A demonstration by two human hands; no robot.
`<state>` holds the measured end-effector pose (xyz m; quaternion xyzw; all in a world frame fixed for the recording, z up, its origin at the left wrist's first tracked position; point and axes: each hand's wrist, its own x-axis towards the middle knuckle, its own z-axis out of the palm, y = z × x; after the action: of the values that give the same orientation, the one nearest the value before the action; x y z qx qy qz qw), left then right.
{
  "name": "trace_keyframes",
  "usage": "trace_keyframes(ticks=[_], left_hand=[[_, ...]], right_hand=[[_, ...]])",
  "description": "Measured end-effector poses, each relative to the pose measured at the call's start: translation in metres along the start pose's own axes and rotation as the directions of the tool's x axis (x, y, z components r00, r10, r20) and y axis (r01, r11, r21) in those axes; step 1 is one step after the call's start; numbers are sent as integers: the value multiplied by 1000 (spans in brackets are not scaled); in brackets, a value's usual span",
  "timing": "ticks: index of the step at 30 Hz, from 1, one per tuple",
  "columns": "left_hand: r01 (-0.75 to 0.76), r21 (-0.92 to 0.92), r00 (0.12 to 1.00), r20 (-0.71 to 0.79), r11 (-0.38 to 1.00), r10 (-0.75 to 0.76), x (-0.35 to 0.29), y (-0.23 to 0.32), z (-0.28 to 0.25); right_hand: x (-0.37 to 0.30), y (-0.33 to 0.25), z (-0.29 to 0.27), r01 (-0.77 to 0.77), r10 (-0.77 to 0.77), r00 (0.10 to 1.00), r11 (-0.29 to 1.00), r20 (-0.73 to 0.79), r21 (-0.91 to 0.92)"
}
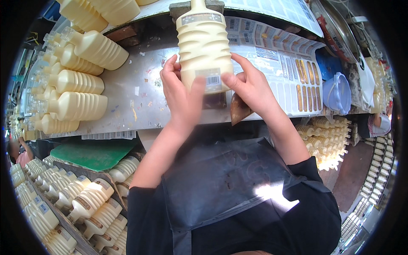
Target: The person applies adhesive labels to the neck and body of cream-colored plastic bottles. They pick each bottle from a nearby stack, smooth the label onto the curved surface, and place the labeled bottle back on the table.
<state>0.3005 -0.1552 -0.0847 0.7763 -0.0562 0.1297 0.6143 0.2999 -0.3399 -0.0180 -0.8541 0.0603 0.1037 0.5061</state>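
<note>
A cream ribbed bottle (204, 46) lies at the middle of the metal worktable, its neck pointing away from me and its base toward me. It bears a dark label band near the shoulder and a small barcode sticker (212, 80) near the base. My left hand (180, 85) grips its left side, the thumb blurred by motion over the sticker's left edge. On the right, my right hand (250, 83) grips the lower side, thumb beside the sticker. Below that palm a brown wedge-shaped piece (240, 109) sticks out; whether my fingers hold it, I cannot tell.
Cream bottles (83, 83) lie stacked at the table's left. Label sheets (293, 80) spread to the right, beside a lavender bucket (337, 93). Crates of labelled bottles (91, 195) and a green board (93, 153) stand lower left. More bottles (325, 142) fill the right side.
</note>
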Motion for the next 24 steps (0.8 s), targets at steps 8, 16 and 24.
trace_keyframes(ticks=[8,16,24], left_hand=[[-78,162,994,-57,984,88,6,3,6],[19,54,999,-41,998,-17,4,1,5],[-55,27,998,-27,998,55,0,-3,2]], right_hand=[[12,4,8,-7,7,1000,1000,-30,2],[14,11,9,19,-11,999,979,-39,204],[9,13,7,43,-44,999,995,10,85]])
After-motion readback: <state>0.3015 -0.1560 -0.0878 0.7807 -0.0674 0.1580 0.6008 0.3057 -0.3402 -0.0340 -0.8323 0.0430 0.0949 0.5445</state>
